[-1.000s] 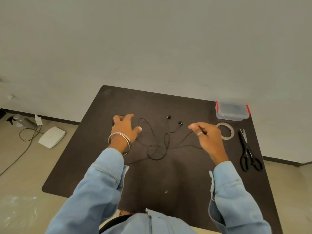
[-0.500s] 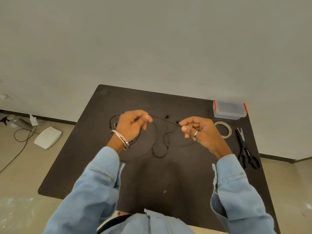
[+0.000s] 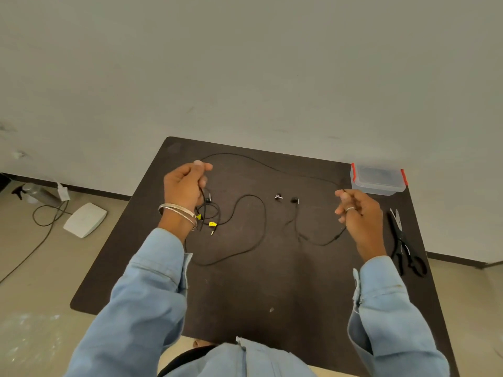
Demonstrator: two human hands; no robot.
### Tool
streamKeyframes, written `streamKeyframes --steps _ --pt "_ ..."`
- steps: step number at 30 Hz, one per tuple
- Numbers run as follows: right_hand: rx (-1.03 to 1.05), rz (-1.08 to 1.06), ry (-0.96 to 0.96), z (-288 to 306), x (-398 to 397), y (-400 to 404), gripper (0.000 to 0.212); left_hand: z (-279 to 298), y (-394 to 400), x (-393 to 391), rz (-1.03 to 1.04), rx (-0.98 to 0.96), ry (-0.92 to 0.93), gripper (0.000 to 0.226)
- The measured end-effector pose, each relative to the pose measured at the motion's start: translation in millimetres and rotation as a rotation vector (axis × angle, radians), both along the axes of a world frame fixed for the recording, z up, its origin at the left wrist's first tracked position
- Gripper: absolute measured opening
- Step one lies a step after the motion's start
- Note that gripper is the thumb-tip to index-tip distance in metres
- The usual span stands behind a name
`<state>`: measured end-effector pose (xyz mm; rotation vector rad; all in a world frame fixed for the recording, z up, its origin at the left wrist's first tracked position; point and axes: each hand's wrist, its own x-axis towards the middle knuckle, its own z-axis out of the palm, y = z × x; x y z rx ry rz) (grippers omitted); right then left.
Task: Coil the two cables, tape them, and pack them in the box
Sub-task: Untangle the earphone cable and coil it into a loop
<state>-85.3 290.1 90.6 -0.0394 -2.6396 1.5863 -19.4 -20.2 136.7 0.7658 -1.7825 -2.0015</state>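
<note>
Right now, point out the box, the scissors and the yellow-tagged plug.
box (image 3: pixel 377 180), head view, middle of the clear lid.
scissors (image 3: pixel 400 238), head view, at the pivot between blades and black handles.
yellow-tagged plug (image 3: pixel 212 224), head view, on the yellow tag by the jack.

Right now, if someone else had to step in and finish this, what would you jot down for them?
Left hand pinches one end of a stretched black cable; right hand pinches the other end, near the box.
A second cable, with earbuds, lies loose on the table.
Scissors lie at the right edge; the tape is not in view.
Done: nothing coiled yet, box lid on.
Left: coil both, tape, pack.
</note>
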Motion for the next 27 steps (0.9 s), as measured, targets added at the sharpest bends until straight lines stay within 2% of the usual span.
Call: streamKeyframes --steps 2,4,6,9,11,13,15,16,20,24,26,27 --pt "0.264 0.081 -0.211 -4.7 -5.2 -0.6 0.021 -3.8 4.0 -1.0 -0.117 -0.122 -0.081 0.026" --pt "0.528 0.155 -0.348 -7.6 -3.7 -7.9 0.046 -7.1 12.2 -1.5 -0.261 -0.285 -0.144 0.024" --pt "0.429 0.19 -0.215 -3.2 2.6 -23.2 0.062 -7.7 24.7 -1.8 -0.401 -0.404 -0.167 0.021" --pt "0.129 0.376 -0.032 12.7 18.0 -50.9 0.069 -9.8 41.9 -1.8 -0.61 -0.528 -0.177 0.019" --pt "0.109 0.514 -0.013 14.5 23.7 -65.1 0.064 -11.1 48.4 -0.4 -0.728 -0.586 -0.178 0.019" --pt "0.147 0.572 0.001 10.7 24.6 -72.6 0.044 -12.2 49.5 0.9 -0.79 -0.579 -0.17 0.019" --pt "0.132 0.573 0.01 6.8 24.6 -71.9 0.017 -12.8 47.0 1.8 -0.774 -0.531 -0.163 0.019" --pt "0.086 0.564 0.004 6.2 25.8 -69.5 0.011 -13.9 44.8 2.6 -0.733 -0.497 -0.159 0.019" --pt "-0.091 0.407 -0.065 3.5 26.5 -45.2 0.021 -20.8 32.2 6.8 -0.462 -0.337 -0.135 0.015" --pt "0.23 0.059 -0.161 -12.2 15.0 -14.1 0.021 -21.4 18.4 8.8 -0.315 -0.361 -0.137 0.027" --pt "0.419 -0.035 -0.282 -10.8 11.7 -6.6 0.014 -18.8 15.7 9.3 -0.305 -0.338 -0.122 0.032" --pt "0.587 -0.026 -0.349 -9.2 10.7 -7.0 0.024 -17.3 15.9 9.5 -0.319 -0.307 -0.101 0.035"
